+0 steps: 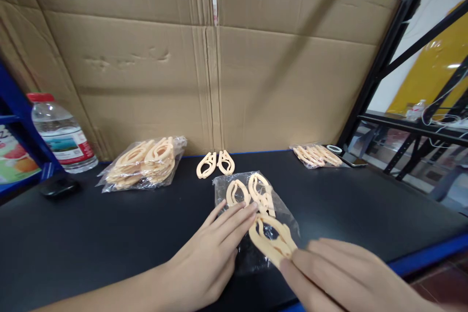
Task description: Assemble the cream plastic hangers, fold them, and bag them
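Note:
My right hand [340, 273] grips a cream plastic folding piece [272, 241] with an oval opening, held tilted over the front of a clear plastic bag [287, 209]. My left hand [215, 248] lies on the bag, its fingers stretched out and the fingertips near the upper end of the held piece. Two similar cream pieces, a left one [237, 192] and a right one [260, 190], lie at the bag's far part. Behind the bag, a pair of loose cream pieces [206, 165] [225, 162] rests on the black table.
A filled bag of cream pieces [141, 163] stands back left, beside a red-capped water bottle [66, 131] and a dark mouse [60, 186]. Another filled bag [317, 155] and a pale ring [334, 148] are back right. Cardboard [146, 58] walls the black table's [146, 234] rear.

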Motion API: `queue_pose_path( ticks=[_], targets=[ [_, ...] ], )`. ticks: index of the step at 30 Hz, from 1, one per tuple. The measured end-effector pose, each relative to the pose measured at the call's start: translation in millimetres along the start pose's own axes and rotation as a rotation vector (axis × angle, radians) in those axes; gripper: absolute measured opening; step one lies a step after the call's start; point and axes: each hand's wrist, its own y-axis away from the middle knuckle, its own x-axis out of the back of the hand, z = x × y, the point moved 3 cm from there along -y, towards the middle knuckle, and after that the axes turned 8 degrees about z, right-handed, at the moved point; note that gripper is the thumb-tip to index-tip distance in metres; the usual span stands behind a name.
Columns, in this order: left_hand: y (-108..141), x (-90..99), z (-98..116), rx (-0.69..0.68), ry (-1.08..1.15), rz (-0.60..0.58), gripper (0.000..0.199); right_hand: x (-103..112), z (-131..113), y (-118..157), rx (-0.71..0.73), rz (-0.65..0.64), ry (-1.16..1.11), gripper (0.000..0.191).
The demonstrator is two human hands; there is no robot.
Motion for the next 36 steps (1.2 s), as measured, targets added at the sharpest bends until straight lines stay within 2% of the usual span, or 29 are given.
queue_pose_path(
  ticks=[3, 8, 14, 17, 20, 22, 24, 26, 29, 32, 34, 36],
  targets=[
    [-0.7, 1.2, 0.9, -0.001, 0.005, -0.002, 0.073, -22.2, -5.0, -11.7, 0.122, -0.065, 0.053, 0.025],
    [-0.9, 1.8, 1.0, -0.028, -0.009, -0.054, 0.079, -51.5, 2.7, -10.2, 0.166, -0.074, 0.087, 0.028],
    [-0.3, 1.4, 0.9, -0.044, -0.04, -0.085, 0.079, -82.4, 16.3, -7.6, 0.062, -0.082, 0.179, 0.031],
    [-0.3, 1.1, 0.2, -0.032, -0.051, -0.126, 0.077, -86.3, 21.2, -5.9, 0.008, -0.14, 0.224, 0.026],
    [-0.9, 2.0, -0.5, -0.016, -0.055, -0.129, 0.075, -75.4, 26.7, -6.4, 0.0, -0.134, 0.054, 0.017],
    [-1.6, 3.2, -0.7, -0.012, -0.036, -0.1, 0.073, -66.8, 38.3, -12.5, -0.042, -0.025, -0.185, 0.018],
    [-2.2, 4.2, -0.6, -0.018, -0.007, -0.065, 0.07, -68.9, 60.7, -24.7, -0.123, 0.114, -0.343, 0.019],
    [-2.6, 4.9, -0.7, -0.028, 0.024, -0.023, 0.063, -90.0, 88.3, -41.8, -0.152, 0.163, -0.29, 0.017],
    [-3.2, 7.1, -1.2, -0.038, 0.073, 0.081, 0.049, -154.5, 121.2, -68.2, -0.017, -0.12, -0.168, 0.025],
    [-3.6, 10.0, -1.9, -0.016, 0.105, 0.163, 0.04, -216.3, 137.6, -85.1, 0.073, -0.38, -0.108, 0.038],
    [-3.8, 12.0, -2.3, 0.014, 0.113, 0.187, 0.037, -240.9, 139.8, -92.1, 0.105, -0.468, -0.083, 0.04],
    [-3.8, 13.6, -2.4, 0.035, 0.12, 0.2, 0.034, -251.2, 139.9, -96.1, 0.118, -0.484, -0.071, 0.037]
  ],
)
